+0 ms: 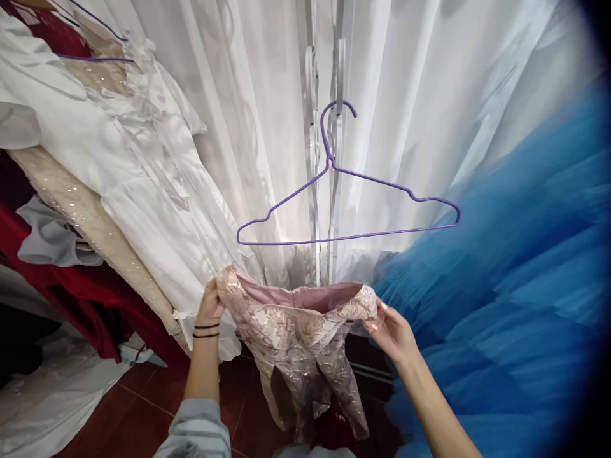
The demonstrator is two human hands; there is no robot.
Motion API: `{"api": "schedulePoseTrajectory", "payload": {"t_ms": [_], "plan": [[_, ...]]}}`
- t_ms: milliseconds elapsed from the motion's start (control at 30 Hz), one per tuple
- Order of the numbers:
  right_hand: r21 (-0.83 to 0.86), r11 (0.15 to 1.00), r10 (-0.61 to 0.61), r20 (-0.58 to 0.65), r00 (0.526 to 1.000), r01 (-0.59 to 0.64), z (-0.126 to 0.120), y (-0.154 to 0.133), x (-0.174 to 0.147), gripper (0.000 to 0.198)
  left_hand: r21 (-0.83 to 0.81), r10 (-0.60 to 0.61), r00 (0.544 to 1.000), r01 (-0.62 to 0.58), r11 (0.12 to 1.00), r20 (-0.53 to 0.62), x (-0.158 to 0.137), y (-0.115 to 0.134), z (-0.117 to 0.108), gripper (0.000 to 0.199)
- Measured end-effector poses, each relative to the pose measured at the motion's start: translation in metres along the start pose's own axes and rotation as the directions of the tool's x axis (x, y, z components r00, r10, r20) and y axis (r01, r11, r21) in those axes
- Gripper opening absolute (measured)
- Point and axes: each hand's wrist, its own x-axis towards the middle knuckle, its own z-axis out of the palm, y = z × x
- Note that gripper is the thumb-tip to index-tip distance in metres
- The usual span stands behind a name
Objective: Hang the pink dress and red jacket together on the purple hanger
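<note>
A pink and gold brocade dress (296, 337) with an off-the-shoulder top hangs between my hands, its pink lining showing at the neckline. My left hand (211, 302), with two dark bands at the wrist, grips the dress at its left shoulder edge. At the opposite shoulder edge, my right hand (390, 327) pinches the fabric between thumb and fingers. Above the dress, a bare purple hanger (348, 181) hangs by its hook from a white metal stand. The hanger and the dress are apart.
White gowns (143, 146) and a beige sequined gown (95, 197) hang at the left, with dark red fabric (90, 286) below. A large blue tulle skirt (515, 286) fills the right side. White curtains (401, 83) stand behind. The floor (138, 413) has dark red tiles.
</note>
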Motion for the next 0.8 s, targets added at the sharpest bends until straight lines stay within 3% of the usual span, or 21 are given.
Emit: {"api": "schedulePoseTrajectory", "payload": {"t_ms": [67,133,200,300,367,433,500,567,667,733,800], "plan": [[-0.069,0.994,-0.074,0.095,0.993,0.081,0.032,-0.017,-0.006,0.033,0.087,0.211,0.977,-0.213,0.973,0.036,0.009,0.047,0.015,0.046],[-0.130,0.977,-0.145,0.161,0.976,0.166,0.058,-0.026,-0.010,0.035,0.185,0.379,0.921,-0.389,0.903,0.088,0.016,0.083,0.035,0.052],[-0.148,0.956,-0.223,0.188,0.956,0.252,0.075,-0.031,-0.009,0.032,0.236,0.466,0.873,-0.488,0.841,0.144,0.020,0.108,0.056,0.052],[-0.159,0.900,-0.382,0.165,0.909,0.407,0.086,-0.035,-0.001,0.030,0.245,0.484,0.833,-0.545,0.802,0.269,0.021,0.129,0.086,0.049],[-0.230,0.797,-0.545,0.124,0.829,0.559,0.085,-0.037,0.004,0.027,0.282,0.436,0.818,-0.549,0.787,0.375,0.015,0.138,0.105,0.044],[-0.361,0.621,-0.717,0.098,0.690,0.696,0.079,-0.043,0.005,0.019,0.344,0.379,0.824,-0.532,0.774,0.422,0.007,0.144,0.124,0.035],[-0.479,0.445,-0.827,0.105,0.552,0.757,0.071,-0.054,0.002,0.013,0.392,0.350,0.844,-0.508,0.767,0.408,-0.002,0.144,0.141,0.025],[-0.551,0.349,-0.861,0.131,0.491,0.758,0.060,-0.069,-0.001,0.012,0.424,0.373,0.850,-0.513,0.747,0.372,-0.006,0.140,0.154,0.021],[-0.605,0.321,-0.844,0.165,0.510,0.728,0.036,-0.103,-0.001,0.021,0.500,0.486,0.822,-0.567,0.654,0.296,-0.004,0.131,0.162,0.019],[-0.604,0.331,-0.828,0.182,0.530,0.725,0.017,-0.130,0.003,0.028,0.543,0.582,0.778,-0.603,0.585,0.237,0.002,0.128,0.164,0.017],[-0.588,0.321,-0.829,0.204,0.520,0.742,0.004,-0.158,0.010,0.035,0.549,0.648,0.730,-0.640,0.537,0.217,0.009,0.127,0.164,0.015]]}}
